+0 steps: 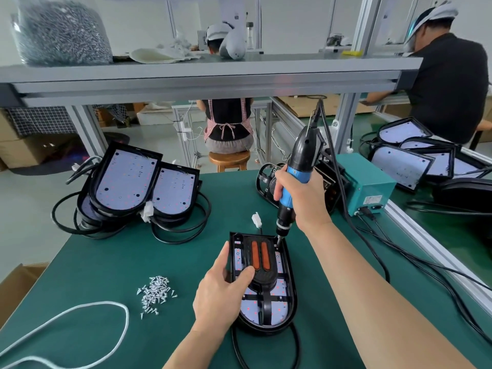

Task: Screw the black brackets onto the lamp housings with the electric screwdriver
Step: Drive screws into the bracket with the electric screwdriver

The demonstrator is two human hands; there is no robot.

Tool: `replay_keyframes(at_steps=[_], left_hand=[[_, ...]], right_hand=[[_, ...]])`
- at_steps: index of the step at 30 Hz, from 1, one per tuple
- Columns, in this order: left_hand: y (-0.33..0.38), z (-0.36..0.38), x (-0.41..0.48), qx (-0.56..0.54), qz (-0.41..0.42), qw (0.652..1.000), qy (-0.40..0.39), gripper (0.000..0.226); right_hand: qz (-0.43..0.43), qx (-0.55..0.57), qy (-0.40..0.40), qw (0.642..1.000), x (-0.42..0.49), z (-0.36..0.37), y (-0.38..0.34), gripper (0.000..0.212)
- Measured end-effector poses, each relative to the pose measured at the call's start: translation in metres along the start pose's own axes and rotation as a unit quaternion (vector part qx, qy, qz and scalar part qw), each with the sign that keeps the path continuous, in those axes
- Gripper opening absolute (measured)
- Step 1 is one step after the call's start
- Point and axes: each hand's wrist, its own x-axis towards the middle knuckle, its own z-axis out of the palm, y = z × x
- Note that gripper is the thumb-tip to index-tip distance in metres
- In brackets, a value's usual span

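While the left hand point(221, 288) clamps the lamp housing point(292, 288), the right hand point(300, 198) grips the electric screwdriver point(298, 166). Bit meets black bracket point(262, 278) — one-o'clock corner.

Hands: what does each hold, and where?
Right hand grips the screwdriver by its blue body; left hand holds the lamp housing at its left edge, thumb on the bracket.

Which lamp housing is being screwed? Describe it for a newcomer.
On the green table, look nearest the camera, under the electric screwdriver. Unlike the housings stacked far left, this lamp housing carries a black bracket with two orange strips.
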Motion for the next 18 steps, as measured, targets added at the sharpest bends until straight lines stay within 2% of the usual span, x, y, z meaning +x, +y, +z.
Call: replay_keyframes(at_steps=[3,6,12,15,18], left_hand=[[0.0,-0.001,0.001,0.006,0.004,1.0,-0.002,0.072],[0.0,-0.002,0.002,0.014,0.003,1.0,-0.002,0.074],[0.001,0.001,-0.003,0.033,0.027,0.999,0.011,0.067],[-0.007,0.001,-0.007,0.059,0.054,0.996,0.036,0.063],[-0.009,0.0,-0.007,0.026,0.063,0.997,0.04,0.053]], right_hand=[[0.0,0.023,-0.042,0.999,-0.002,-0.001,-0.007,0.014],[-0.015,0.039,-0.042,0.998,-0.001,0.0,-0.026,0.01],[-0.044,0.191,0.039,0.98,0.001,0.025,-0.08,0.019],[-0.001,0.234,0.087,0.968,-0.025,0.062,-0.073,0.014],[0.059,0.231,0.133,0.962,-0.054,0.103,-0.044,0.02]])
